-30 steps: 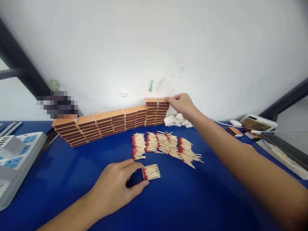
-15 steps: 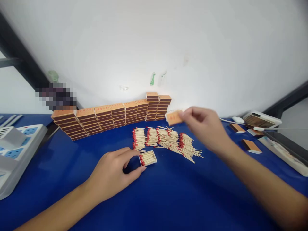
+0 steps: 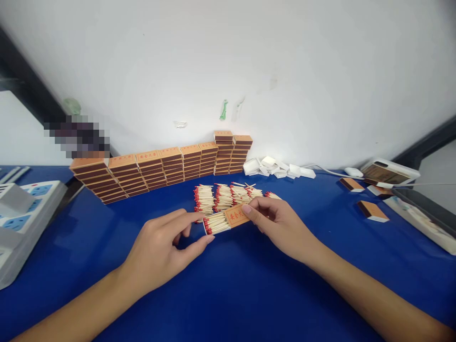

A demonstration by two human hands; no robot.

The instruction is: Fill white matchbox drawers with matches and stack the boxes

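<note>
My left hand (image 3: 171,244) pinches the left end of a white matchbox tray (image 3: 218,231) between thumb and fingers. Red-headed matches (image 3: 214,222) fill the tray. From the right, my right hand (image 3: 272,218) grips an orange matchbox sleeve (image 3: 235,216), whose open end fits around the tray's right end. The tray's left part still sticks out, its match heads on the left. Just behind lie several piles of loose matches (image 3: 204,197), partly covered by the sleeve and my right hand.
Stacked matchboxes (image 3: 149,168) form a row along the wall. Empty white trays (image 3: 270,164) lie heaped at the back, right of the stacks. Several loose sleeves, one an orange sleeve (image 3: 372,211), lie at right near a white cable (image 3: 324,172). A power strip (image 3: 32,228) stands at left.
My right hand has brought the sleeve down and left from the back, onto the tray's right end. The heap of white trays is now uncovered. My left hand keeps its hold.
</note>
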